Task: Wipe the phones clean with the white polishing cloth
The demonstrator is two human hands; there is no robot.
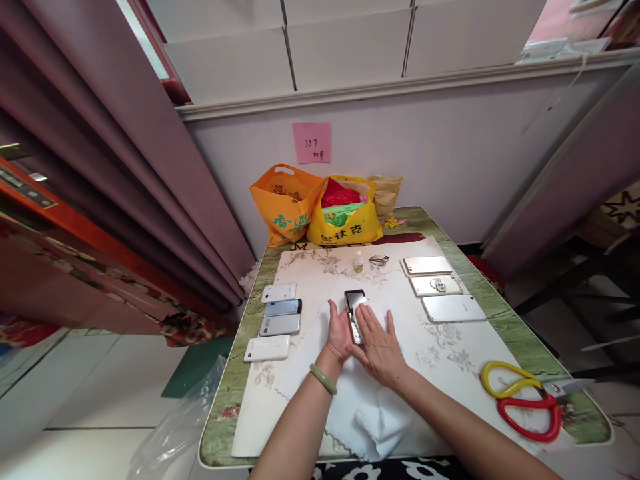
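Observation:
A dark mobile phone (355,300) with a screen and what look like keys below it is held in the middle of the table. My left hand (340,332) grips it along its left side, thumb pointing up and fingers mostly hidden beneath. Across its lower right part lies my right hand (379,343), fingers stretched flat and thumb apart. A white cloth (345,393) with a scalloped edge spreads beneath both hands and bunches up near the front edge.
Several phones (270,348) lie in a column at left, three more (453,308) at right. Scissors (540,400) overhang the right front edge. A small bottle (359,262), an orange bag (286,207) and a filled yellow bag (345,227) stand toward the back wall.

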